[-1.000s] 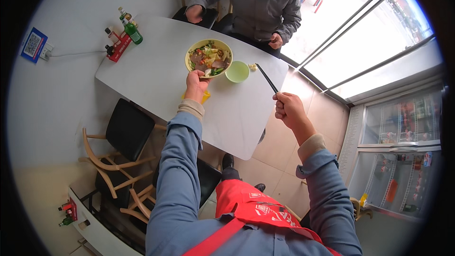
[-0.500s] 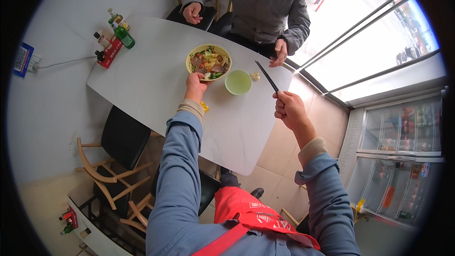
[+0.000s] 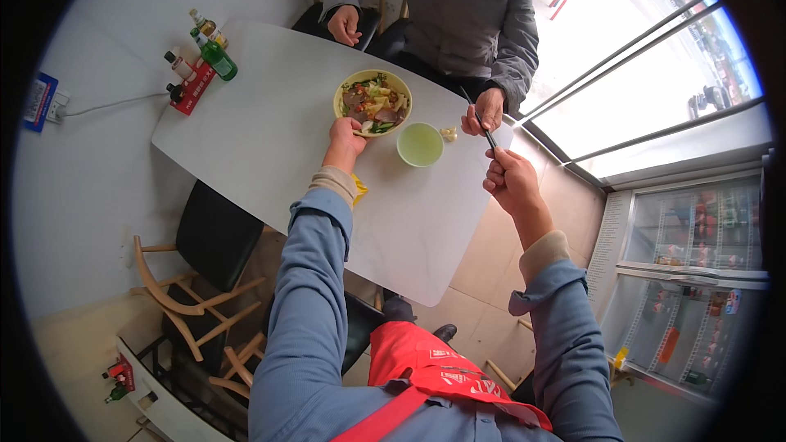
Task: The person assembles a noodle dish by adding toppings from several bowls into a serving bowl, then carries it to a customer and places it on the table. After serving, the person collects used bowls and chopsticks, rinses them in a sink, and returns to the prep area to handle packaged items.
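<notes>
My left hand (image 3: 347, 137) grips the near rim of a yellow bowl (image 3: 340, 106) of food with meat slices, greens and red chilli, at the table's far side. Black chopsticks (image 3: 490, 140) are pinched by one end in my right hand (image 3: 514, 179), past the table's right edge. The hand of a person opposite (image 3: 485, 111), in a grey jacket, is at their other end, fingers around them. Between my hands stands a pale green bowl (image 3: 420, 145); what it holds is hard to make out. Garlic cloves (image 3: 449, 135) lie beside it.
Bottles and a red box (image 3: 195, 88) stand at the white table's (image 3: 270, 147) far left, near the wall. A yellow packet (image 3: 359, 188) lies by my left wrist. Dark-seated wooden chairs (image 3: 214, 237) are at the near left. A glass-door fridge (image 3: 679, 278) stands right, below a window.
My right hand has moved the chopsticks toward the person opposite, whose hand has come onto them. The food bowl under my left hand sits slightly farther right and up in view.
</notes>
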